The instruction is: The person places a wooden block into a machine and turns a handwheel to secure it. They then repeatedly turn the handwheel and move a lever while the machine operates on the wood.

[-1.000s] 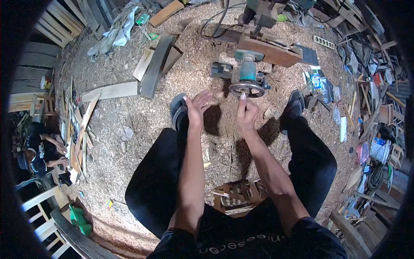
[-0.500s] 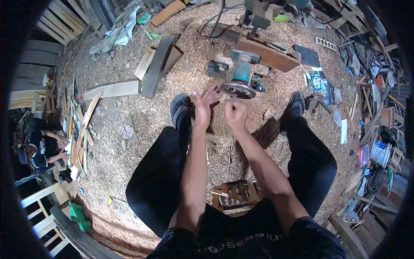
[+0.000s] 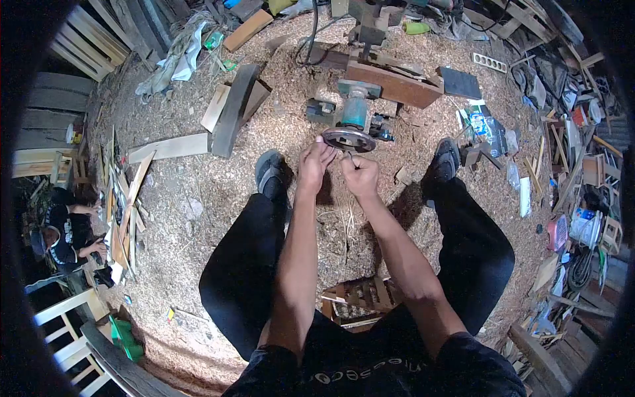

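Observation:
A green machine [image 3: 355,111] with a round metal handwheel [image 3: 349,139] stands in front of me at the upper middle. My left hand [image 3: 313,165] is at the wheel's lower left edge, fingers extended and apart, with the fingertips at the rim. Just below the wheel, my right hand [image 3: 360,176] is closed in a pinch; what it grips is too small to make out. Behind the machine lies a reddish-brown wooden board [image 3: 395,84].
Loose planks [image 3: 233,112] lie at the upper left. Another person [image 3: 63,228] sits at the far left beside scrap wood. A dark flat block [image 3: 460,83] and blue packaging [image 3: 489,132] are at the right. A slatted wooden piece [image 3: 360,296] lies between my legs.
My left hand has come closer to the wheel's rim. The machine and boards appear slightly farther left and up in view. My right hand remains closed below the wheel.

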Action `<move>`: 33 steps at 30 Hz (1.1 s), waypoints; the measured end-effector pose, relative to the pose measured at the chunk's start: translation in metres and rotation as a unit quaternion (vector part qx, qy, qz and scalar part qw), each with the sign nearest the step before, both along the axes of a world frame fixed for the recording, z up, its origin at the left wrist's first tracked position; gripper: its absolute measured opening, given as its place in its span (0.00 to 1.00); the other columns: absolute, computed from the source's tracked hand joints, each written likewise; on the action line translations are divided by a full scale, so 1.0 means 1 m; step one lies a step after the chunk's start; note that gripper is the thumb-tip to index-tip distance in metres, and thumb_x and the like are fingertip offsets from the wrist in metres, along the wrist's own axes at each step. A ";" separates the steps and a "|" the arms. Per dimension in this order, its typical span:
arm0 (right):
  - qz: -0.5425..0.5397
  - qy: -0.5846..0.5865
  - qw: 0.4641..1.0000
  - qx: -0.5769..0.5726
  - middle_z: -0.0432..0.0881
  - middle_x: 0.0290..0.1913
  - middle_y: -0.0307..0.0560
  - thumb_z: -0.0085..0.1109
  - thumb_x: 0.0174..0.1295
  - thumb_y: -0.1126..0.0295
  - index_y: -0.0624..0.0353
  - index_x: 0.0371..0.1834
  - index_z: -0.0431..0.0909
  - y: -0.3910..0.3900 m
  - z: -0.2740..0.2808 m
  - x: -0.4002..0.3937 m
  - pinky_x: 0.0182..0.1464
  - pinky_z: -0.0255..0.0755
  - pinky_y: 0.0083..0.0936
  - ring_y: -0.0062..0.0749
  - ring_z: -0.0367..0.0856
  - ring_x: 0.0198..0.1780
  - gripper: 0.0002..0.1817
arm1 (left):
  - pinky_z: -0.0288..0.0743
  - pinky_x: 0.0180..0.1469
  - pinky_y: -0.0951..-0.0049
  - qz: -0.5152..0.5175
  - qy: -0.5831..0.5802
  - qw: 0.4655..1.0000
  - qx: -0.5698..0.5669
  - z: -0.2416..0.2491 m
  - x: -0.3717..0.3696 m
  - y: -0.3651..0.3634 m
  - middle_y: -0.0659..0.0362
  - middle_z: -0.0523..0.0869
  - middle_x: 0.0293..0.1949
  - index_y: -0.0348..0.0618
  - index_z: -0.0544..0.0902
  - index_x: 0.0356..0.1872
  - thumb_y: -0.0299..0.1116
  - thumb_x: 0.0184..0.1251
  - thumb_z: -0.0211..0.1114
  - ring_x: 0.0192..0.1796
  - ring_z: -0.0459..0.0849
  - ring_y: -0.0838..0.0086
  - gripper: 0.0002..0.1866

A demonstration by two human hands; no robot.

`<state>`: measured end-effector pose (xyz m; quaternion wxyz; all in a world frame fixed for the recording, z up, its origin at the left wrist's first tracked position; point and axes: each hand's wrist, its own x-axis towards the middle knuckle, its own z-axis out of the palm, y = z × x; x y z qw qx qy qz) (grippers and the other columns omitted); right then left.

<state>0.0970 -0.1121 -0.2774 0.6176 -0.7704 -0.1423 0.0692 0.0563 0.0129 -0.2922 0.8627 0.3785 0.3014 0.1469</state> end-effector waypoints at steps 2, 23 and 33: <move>-0.005 0.005 1.000 0.023 0.63 0.11 0.41 0.59 0.59 0.72 0.66 0.13 0.73 -0.001 0.007 -0.001 0.22 0.63 0.25 0.12 0.64 0.21 0.17 | 0.76 0.64 0.62 0.010 0.008 1.000 0.024 0.004 0.001 -0.006 0.50 0.82 0.54 0.30 0.77 0.59 0.45 0.77 0.57 0.57 0.81 0.64 0.25; -0.041 -0.149 0.987 -0.033 0.72 0.19 0.51 0.62 0.63 0.72 0.65 0.21 0.72 -0.032 0.004 0.011 0.25 0.63 0.33 0.38 0.69 0.20 0.14 | 0.61 0.74 0.59 0.040 0.050 0.998 -0.005 0.010 0.004 -0.046 0.41 0.73 0.66 0.25 0.68 0.65 0.59 0.76 0.49 0.72 0.68 0.54 0.39; -0.102 -0.072 0.937 -0.327 0.82 0.33 0.67 0.55 0.65 0.69 0.66 0.33 0.78 -0.029 0.011 0.003 0.39 0.75 0.51 0.64 0.82 0.36 0.10 | 0.73 0.40 0.49 0.001 0.163 0.807 0.567 0.066 0.061 -0.043 0.38 0.84 0.33 0.36 0.84 0.34 0.42 0.75 0.51 0.37 0.82 0.42 0.20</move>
